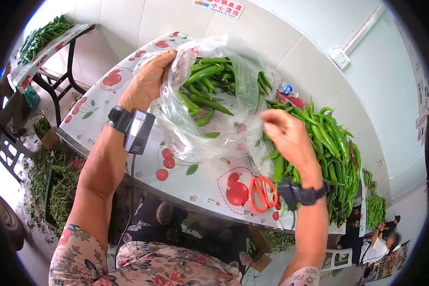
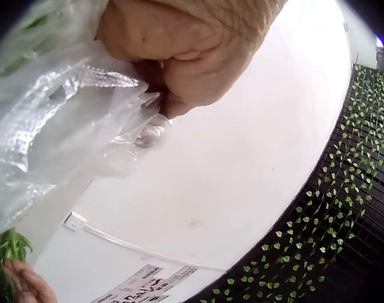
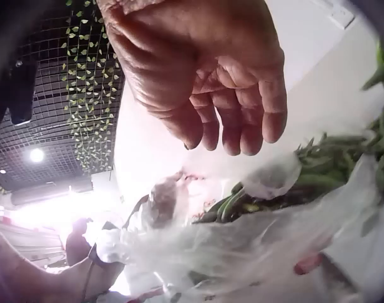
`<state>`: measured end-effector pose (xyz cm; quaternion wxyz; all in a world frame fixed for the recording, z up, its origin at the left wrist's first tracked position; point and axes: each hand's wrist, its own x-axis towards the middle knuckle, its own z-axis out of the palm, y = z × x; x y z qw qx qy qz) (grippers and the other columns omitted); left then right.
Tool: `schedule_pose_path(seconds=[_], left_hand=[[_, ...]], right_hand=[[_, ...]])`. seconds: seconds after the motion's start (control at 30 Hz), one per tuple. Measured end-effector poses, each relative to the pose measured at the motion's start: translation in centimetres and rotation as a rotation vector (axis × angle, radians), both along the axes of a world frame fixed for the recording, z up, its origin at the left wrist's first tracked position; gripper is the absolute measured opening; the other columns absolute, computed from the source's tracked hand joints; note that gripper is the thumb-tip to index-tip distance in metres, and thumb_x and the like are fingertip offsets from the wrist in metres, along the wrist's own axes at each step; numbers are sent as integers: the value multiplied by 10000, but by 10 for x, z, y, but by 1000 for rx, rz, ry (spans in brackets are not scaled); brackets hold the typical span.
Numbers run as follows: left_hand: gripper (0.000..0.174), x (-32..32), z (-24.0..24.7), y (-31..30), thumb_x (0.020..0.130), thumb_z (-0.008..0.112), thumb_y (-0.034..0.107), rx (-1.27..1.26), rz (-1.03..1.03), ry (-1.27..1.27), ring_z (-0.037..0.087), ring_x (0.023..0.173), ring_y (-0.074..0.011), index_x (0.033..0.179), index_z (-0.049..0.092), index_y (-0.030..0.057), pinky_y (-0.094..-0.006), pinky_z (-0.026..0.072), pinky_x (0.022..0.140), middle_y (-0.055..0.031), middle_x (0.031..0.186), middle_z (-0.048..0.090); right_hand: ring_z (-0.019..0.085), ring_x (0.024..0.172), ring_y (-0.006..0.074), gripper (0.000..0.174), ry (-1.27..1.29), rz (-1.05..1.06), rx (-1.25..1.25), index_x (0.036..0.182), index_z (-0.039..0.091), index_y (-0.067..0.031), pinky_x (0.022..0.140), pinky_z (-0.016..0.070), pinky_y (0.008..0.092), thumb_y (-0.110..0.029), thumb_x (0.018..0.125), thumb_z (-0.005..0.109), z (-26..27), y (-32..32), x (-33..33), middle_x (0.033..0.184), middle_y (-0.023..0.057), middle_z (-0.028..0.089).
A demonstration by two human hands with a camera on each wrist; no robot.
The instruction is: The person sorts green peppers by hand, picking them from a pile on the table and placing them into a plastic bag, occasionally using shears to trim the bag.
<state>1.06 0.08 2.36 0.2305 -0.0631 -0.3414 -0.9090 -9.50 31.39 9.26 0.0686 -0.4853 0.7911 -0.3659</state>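
A clear plastic bag (image 1: 188, 143) lies on the table with its mouth spread toward me. Long green peppers (image 1: 207, 74) show inside it. My left hand (image 1: 150, 78) grips the bag's left rim; in the left wrist view, its curled fingers bunch the plastic (image 2: 110, 136). At the bag's right side hovers my right hand (image 1: 293, 140), fingers loosely bent. The right wrist view has nothing between the right hand's fingers (image 3: 236, 120), above the bag and peppers. A large heap of green peppers (image 1: 336, 157) lies just right of that hand.
Red-handled scissors (image 1: 263, 193) lie near the front edge of the cherry-patterned table (image 1: 176, 186). A bottle (image 1: 286, 88) lies behind the heap by the wall. Another table (image 1: 81, 31) at left bears more greens. A person (image 1: 374, 250) is at far right.
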Motion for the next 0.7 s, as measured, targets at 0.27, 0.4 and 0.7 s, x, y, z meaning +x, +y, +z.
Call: schedule_pose_path(seconds=[0.27,0.4,0.7], left_hand=[[251,6,4,6,954,459,186,-88,25,20,632,861,-151,1077,573,-1,-289,546,773,-90,1008,642],[235,6,7,8,955,448,164,-68,57,-25,625,875,-147,1084,563,4,-288,541,780,-90,1033,632],[228,2,4,9,939,472,128,-16,104,-81,627,884,-153,1113,556,9,-302,547,787,-87,1040,631]], right_hand=[[513,1139,338,500,218,176,247,1226,501,3,973,397,382,-180,782,642,-46,-109,-15,1209,211,545],[429,1235,339,675,365,72,209,1342,360,-1,1028,347,376,-200,771,658,-63,-136,-39,1345,234,423],[531,1073,409,831,227,2,384,1412,209,-9,928,423,402,-214,739,652,-81,-164,-45,1173,307,523]])
